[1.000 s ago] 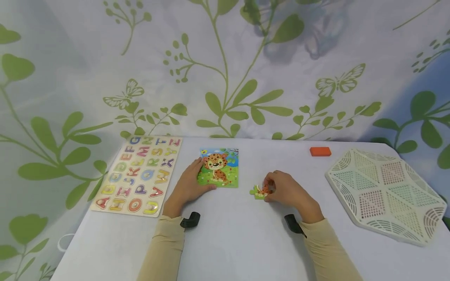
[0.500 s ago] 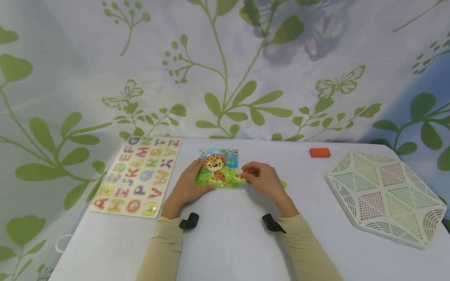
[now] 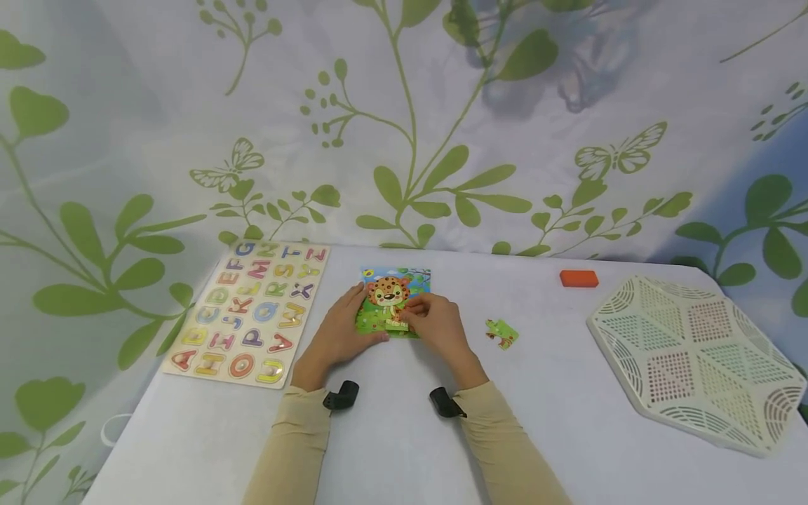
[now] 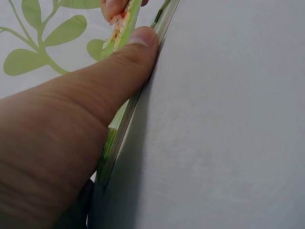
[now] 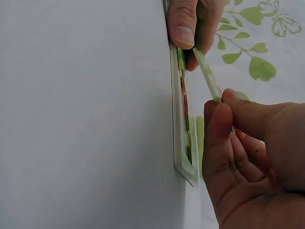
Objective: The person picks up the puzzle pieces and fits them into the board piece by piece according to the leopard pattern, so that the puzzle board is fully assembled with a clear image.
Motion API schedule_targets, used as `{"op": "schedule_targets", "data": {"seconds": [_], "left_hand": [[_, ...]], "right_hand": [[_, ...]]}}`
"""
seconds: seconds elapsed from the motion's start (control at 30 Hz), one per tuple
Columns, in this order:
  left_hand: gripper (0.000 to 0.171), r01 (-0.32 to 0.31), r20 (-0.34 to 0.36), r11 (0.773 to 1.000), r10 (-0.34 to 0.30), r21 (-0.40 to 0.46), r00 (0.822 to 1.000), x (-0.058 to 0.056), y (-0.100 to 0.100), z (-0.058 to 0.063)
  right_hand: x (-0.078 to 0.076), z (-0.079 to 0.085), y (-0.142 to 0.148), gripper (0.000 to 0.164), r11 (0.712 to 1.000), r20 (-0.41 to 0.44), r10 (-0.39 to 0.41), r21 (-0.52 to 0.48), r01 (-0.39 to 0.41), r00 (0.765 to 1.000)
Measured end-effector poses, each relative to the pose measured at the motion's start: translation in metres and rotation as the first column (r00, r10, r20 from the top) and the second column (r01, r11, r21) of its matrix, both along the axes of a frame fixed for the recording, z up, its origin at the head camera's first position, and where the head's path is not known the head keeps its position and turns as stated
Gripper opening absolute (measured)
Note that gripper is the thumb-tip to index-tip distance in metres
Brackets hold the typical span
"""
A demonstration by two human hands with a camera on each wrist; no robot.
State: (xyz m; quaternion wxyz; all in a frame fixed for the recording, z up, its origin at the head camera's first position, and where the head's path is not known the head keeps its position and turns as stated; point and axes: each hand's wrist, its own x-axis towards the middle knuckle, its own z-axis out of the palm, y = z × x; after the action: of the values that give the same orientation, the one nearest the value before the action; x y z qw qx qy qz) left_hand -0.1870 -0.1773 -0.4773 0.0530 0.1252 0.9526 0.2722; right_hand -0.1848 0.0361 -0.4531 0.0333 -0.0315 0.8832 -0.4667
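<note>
A picture puzzle [image 3: 413,278] with a spotted leopard cub on grass lies flat on the table. My left hand [image 3: 343,331] rests along its left side, fingers extended, the thumb pressing at the near edge. In the left wrist view that thumb [image 4: 128,59] lies over the board's rim. My right hand [image 3: 438,325] pinches a small puzzle piece [image 3: 396,325] between thumb and forefinger. In the right wrist view the piece [image 5: 208,76] is tilted, above the board's surface. A second, loose puzzle piece [image 3: 501,333], green with orange spots, lies to the right of the right hand.
An alphabet board [image 3: 214,344] with coloured letters lies at the left. At the back right sits an orange block [image 3: 578,278]. A white perforated hexagonal panel [image 3: 701,351] takes up the table's right end. A leaf-patterned cloth [image 3: 480,140] hangs behind the table.
My right hand has moved left with a puzzle piece, from beside the puzzle to over its lower part. The loose piece it covered now shows. My left hand stays in place.
</note>
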Motion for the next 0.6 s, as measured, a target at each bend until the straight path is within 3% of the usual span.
{"op": "schedule_targets", "data": {"seconds": [0.3, 0.6], "left_hand": [[0.103, -0.015, 0.005, 1.000, 0.015, 0.007, 1.000, 0.002, 0.000, 0.002], [0.103, -0.013, -0.009, 1.000, 0.013, -0.006, 1.000, 0.001, 0.002, 0.000]], "right_hand": [[-0.005, -0.002, -0.021, 0.019, 0.996, -0.017, -0.040, 0.077, 0.041, 0.999], [-0.005, 0.002, -0.028, 0.017, 0.979, -0.032, -0.024, 0.200, 0.030, 0.999]]}}
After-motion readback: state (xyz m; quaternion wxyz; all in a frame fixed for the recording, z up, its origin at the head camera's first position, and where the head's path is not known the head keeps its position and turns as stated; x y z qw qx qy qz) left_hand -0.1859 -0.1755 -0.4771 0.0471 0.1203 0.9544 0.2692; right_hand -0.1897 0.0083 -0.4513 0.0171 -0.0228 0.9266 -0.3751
